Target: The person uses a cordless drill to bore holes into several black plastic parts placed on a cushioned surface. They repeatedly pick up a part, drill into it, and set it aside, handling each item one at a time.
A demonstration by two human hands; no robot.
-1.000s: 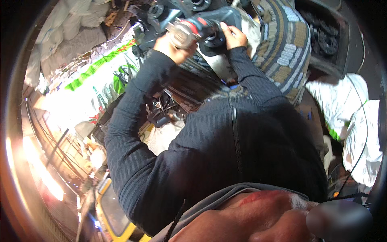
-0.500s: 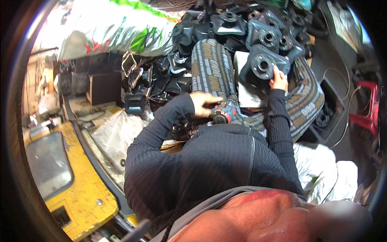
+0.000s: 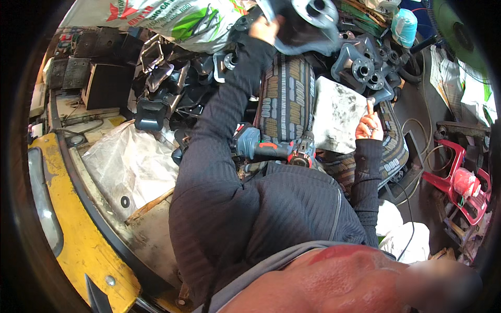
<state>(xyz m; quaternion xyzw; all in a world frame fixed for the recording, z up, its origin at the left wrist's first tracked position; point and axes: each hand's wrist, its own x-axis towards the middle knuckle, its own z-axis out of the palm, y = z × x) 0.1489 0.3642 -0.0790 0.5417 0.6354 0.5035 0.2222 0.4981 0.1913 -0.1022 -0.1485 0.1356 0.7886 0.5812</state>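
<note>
At the top, my left hand (image 3: pixel 265 29) is closed on the edge of a dark flanged part (image 3: pixel 308 39), a broad shell with a round hub and centre hole, blurred by motion. My right hand (image 3: pixel 368 125) is beside a smudged white pad (image 3: pixel 336 112), index finger stretched out and the others loosely bent. I make out nothing held in it. A cordless drill (image 3: pixel 274 151), blue-grey with red trim, lies across my lap, touched by neither hand. Patterned cushions (image 3: pixel 287 99) flank the pad, and similar flanged parts (image 3: pixel 361 69) are heaped beyond it.
More black parts (image 3: pixel 177 78) are piled at the left, below a printed white sack (image 3: pixel 193 26). A yellow metal panel (image 3: pixel 99 250) runs along the left. Clear plastic sheeting (image 3: pixel 133 161) lies near it. To the right are a red plastic stool (image 3: pixel 446 175), loose cables and a green fan (image 3: pixel 456 31).
The flanged part in my right hand is gone from it; my left hand has left the drill, reached up and away, and now holds a flanged part. The drill lies turned on my lap.
</note>
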